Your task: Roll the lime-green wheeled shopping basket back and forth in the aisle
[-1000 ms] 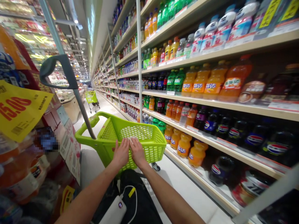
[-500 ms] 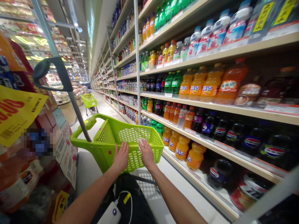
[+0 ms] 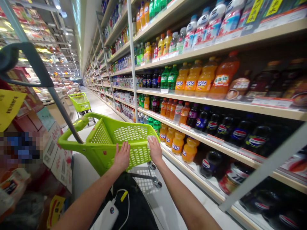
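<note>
Head view: my left hand (image 3: 122,157) lies flat, fingers together, on the near wall of the green basket (image 3: 100,135). My right hand (image 3: 155,150), fingers extended, presses a white cloth (image 3: 150,138) against its rim.

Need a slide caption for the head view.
Left hand and right hand rest on a green basket cart beside shelves of soft-drink bottles.

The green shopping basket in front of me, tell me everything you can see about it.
The basket is bright lime-green plastic, with perforated walls, a thick smooth rim and no goods showing inside. It rides on small castor wheels on the aisle floor, beside the drinks shelves. A grey pull handle rises slanting from its far left end. The left hand lies flat on the near wall; the right hand rests on the near right corner of the rim.
</note>
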A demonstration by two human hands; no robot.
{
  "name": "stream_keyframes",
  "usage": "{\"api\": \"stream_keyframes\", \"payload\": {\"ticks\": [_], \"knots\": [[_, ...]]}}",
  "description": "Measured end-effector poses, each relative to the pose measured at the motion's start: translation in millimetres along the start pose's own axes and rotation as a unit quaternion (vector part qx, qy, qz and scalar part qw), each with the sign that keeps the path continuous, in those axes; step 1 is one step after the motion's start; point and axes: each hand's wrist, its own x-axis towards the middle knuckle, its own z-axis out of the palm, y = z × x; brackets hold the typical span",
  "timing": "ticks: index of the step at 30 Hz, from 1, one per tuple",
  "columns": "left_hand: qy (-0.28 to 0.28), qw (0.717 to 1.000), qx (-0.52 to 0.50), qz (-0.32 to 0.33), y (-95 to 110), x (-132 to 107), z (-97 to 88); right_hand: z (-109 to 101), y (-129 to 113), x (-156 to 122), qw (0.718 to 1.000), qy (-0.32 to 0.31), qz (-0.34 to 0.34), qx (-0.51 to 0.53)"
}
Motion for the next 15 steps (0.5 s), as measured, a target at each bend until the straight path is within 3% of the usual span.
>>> {"api": "stream_keyframes", "payload": {"ticks": [2,5,11,15], "knots": [[0.002,1.0,0.0,0.011,5.1,1.2,1.3,-0.8,6.7,-1.4,1.0,0.016,0.023,-0.001],[-0.008,1.0,-0.002,0.017,12.0,3.0,2.5,1.8,-2.5,-4.4,1.0,0.018,0.019,0.009],[-0.022,1.0,-0.002,0.015,10.4,1.6,0.6,11.1,-41.7,-6.6,0.995,-0.016,-0.084,0.051],[-0.014,1.0,0.002,-0.004,-3.4,-3.4,-0.2,7.6,-20.6,-6.5,0.998,0.003,-0.054,0.044]]}}
